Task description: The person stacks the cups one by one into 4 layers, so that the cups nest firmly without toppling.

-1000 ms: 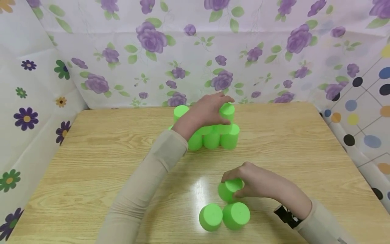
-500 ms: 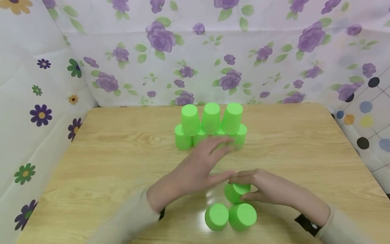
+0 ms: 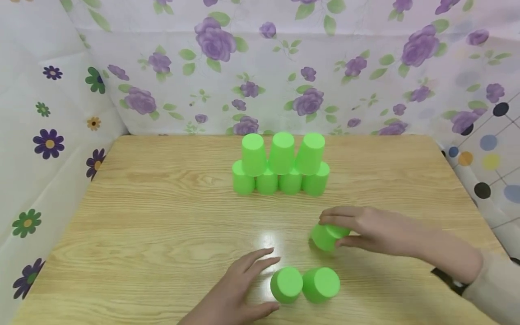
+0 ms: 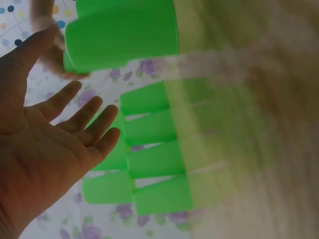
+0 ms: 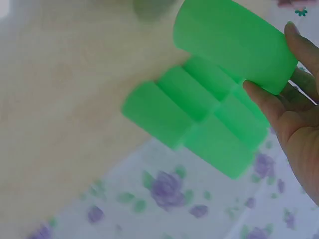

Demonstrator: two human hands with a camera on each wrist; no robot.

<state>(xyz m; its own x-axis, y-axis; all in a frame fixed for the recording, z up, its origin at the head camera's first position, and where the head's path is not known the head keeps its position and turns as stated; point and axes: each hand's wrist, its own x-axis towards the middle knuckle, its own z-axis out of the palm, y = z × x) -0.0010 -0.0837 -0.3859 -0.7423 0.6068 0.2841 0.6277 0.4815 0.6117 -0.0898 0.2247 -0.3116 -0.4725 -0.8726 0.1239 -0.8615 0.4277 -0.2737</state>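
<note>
My right hand [image 3: 378,228] grips an upside-down green plastic cup [image 3: 325,237] near its base; it leans in the head view. The right wrist view shows thumb and fingers around the closed end of that cup [image 5: 234,45]. Two more upside-down cups, a left one [image 3: 286,284] and a right one [image 3: 322,285], stand side by side at the front. Just left of them my left hand [image 3: 239,286] is spread, fingers apart and holding nothing. Farther back is a two-level cup stack: three cups on top, the middle one [image 3: 282,153] among them, over a row of several [image 3: 267,183].
The wooden table [image 3: 162,216] carries everything. Behind the stack rises a flowered cloth wall [image 3: 170,90]; a daisy-patterned sheet [image 3: 61,189] hangs at the left and a dotted one [image 3: 491,171] at the right.
My left hand has left the top right cup of the stack and come back beside the front pair. My right hand has shifted its cup to the right, away from that pair.
</note>
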